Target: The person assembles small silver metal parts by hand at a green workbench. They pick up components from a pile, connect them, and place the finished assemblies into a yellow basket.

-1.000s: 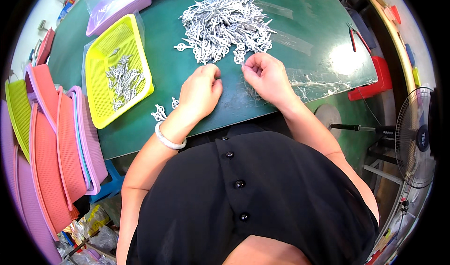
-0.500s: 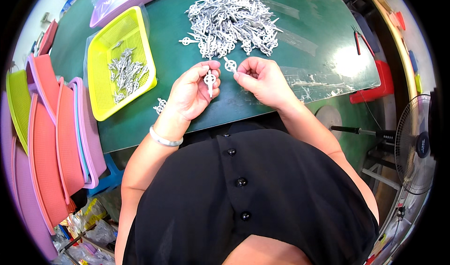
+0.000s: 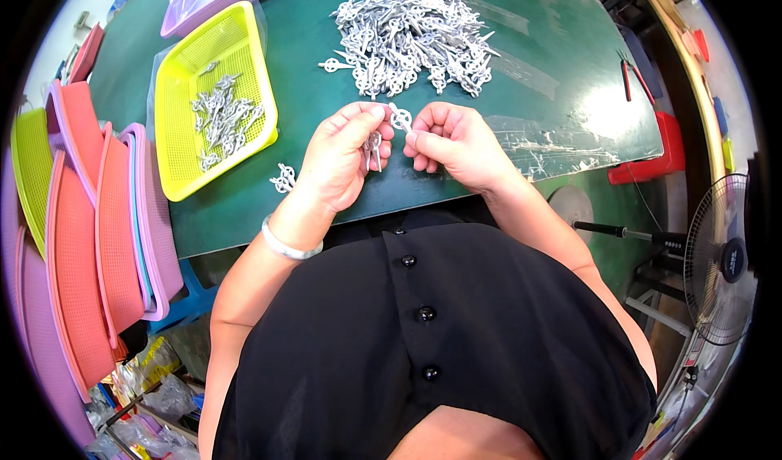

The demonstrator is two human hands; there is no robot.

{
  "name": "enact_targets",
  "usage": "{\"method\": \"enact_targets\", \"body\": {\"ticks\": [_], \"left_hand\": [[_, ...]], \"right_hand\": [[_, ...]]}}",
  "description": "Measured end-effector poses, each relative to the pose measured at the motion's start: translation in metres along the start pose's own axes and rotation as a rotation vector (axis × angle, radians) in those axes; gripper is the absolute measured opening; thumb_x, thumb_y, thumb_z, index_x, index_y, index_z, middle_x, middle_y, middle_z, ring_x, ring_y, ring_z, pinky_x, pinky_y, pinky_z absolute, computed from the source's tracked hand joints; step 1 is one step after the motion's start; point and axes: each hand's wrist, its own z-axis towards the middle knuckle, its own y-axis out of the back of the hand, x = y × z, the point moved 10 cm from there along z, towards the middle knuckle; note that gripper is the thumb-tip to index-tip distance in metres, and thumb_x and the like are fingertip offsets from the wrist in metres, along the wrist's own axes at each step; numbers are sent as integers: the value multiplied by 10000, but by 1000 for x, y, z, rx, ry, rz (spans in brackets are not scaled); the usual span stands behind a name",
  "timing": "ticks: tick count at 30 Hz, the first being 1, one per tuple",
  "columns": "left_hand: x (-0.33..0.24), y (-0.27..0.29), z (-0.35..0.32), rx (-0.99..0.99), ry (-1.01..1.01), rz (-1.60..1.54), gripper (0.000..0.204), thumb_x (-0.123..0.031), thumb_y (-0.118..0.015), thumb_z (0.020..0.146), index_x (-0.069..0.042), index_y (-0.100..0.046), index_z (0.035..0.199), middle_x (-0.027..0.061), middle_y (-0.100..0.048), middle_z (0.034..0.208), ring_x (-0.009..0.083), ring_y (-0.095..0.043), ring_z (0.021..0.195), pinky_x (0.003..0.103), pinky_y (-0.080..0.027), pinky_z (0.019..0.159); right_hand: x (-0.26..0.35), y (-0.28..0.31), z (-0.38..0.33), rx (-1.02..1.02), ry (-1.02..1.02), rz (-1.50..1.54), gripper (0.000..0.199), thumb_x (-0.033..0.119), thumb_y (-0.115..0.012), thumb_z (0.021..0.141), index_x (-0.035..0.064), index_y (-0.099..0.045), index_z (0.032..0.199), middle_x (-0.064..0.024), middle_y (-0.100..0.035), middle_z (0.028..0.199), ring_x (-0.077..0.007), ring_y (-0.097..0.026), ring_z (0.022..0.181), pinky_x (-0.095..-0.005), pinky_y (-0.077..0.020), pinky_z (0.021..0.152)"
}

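My left hand (image 3: pixel 342 152) is closed, with a grey metal part (image 3: pixel 372 146) tucked in its curled fingers, its prongs pointing down. Between the thumb and fingers of my right hand (image 3: pixel 450 144) is another flat metal part (image 3: pixel 400 119) with a pierced round middle. That piece's upper end comes close to my left fingertips; whether they touch I cannot tell. Just beyond both hands rises a large pile of the same metal parts (image 3: pixel 411 41). To the left, a yellow-green plastic basket (image 3: pixel 169 171) holds a smaller heap. Several loose parts (image 3: pixel 283 178) lie beside my left wrist.
The green table (image 3: pixel 309 53) bears strips of clear tape on its right side. A purple basket (image 3: pixel 244 6) stands at the far left, and red-handled pliers (image 3: pixel 626 80) lie far right. Stacked coloured baskets (image 3: pixel 73 256) crowd the left; a fan (image 3: pixel 717 256) stands right.
My left hand has turned, so the part in it is now partly hidden by the fingers. The two hands have come closer together. The whole view has shifted slightly.
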Motion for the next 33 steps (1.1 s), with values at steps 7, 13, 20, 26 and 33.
{"method": "enact_targets", "body": {"ticks": [7,13,20,26,33], "left_hand": [[0,1,0,-7,-42,36,177,-168,-546,847,-26,-589,944,8,-562,693,68,-518,562,177,-397,473],[4,2,2,29,-36,-2,200,-156,-524,859,-13,-587,985,8,-561,717,67,-519,594,180,-403,505],[8,11,7,67,3,-110,220,-161,-437,891,13,-526,993,49,-543,772,122,-521,636,243,-432,552],[14,12,9,54,57,-191,193,-176,-430,882,-14,-511,948,86,-559,813,165,-538,682,275,-461,601],[17,18,9,12,74,-116,157,-163,-440,876,-33,-501,942,53,-537,757,143,-513,645,259,-441,584]], "right_hand": [[5,-1,1,-6,172,-16,112,32,-626,750,38,-517,772,19,-538,703,-26,-495,608,-168,-402,541],[12,-5,-2,-42,263,-206,128,52,-639,742,35,-512,736,35,-507,659,-23,-458,593,-180,-389,529],[44,29,-8,-373,488,-909,153,135,-654,740,20,-553,742,-34,-533,661,-107,-503,555,-247,-413,525],[49,41,3,-543,446,-1293,196,230,-623,722,38,-581,722,-90,-550,709,-264,-567,698,-369,-453,614],[42,17,8,-353,543,-1372,101,157,-569,735,59,-554,717,-82,-546,707,-269,-562,671,-370,-457,596]]}}
